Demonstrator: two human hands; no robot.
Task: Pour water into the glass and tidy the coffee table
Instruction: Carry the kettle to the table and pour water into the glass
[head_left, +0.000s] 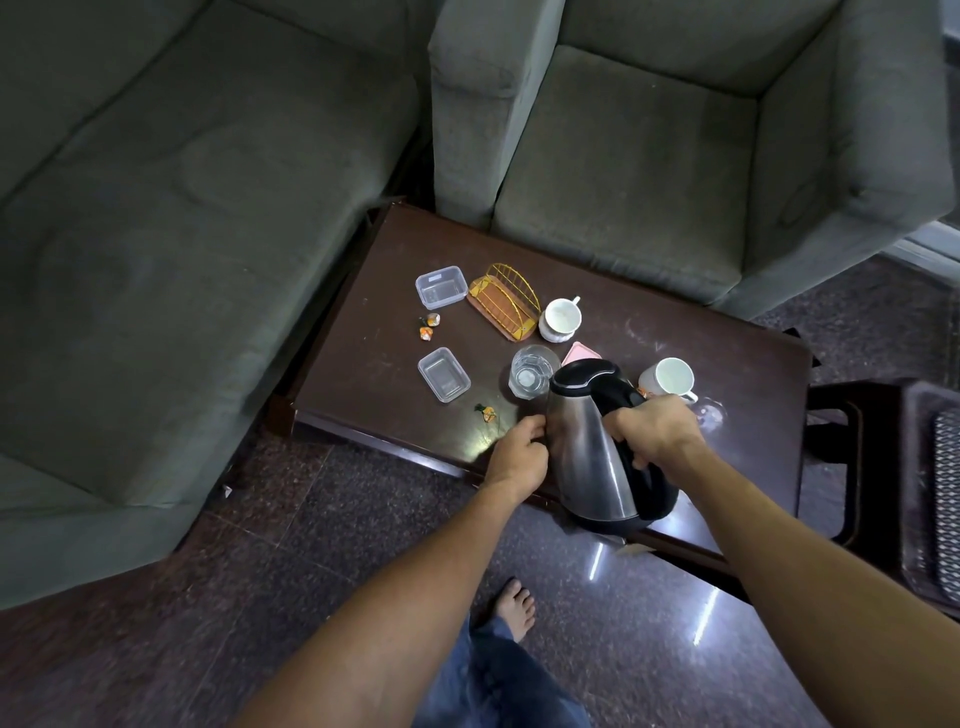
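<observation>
A steel kettle (587, 447) with a black lid and handle is tilted toward a clear glass (531, 372) on the dark coffee table (374, 364). My right hand (652, 428) grips the kettle's black handle. My left hand (522, 452) presses against the kettle's steel side, fingers curled. The kettle's spout sits just beside the glass rim; I cannot tell whether water flows.
On the table lie two clear plastic boxes (440, 287) (443, 374), a yellow wire rack (504, 301), two white cups (561, 318) (670, 378), a pink item (581, 353), and candy wrappers (429, 326) (486, 412). Grey sofas flank the table; a dark stool (883, 457) stands at right.
</observation>
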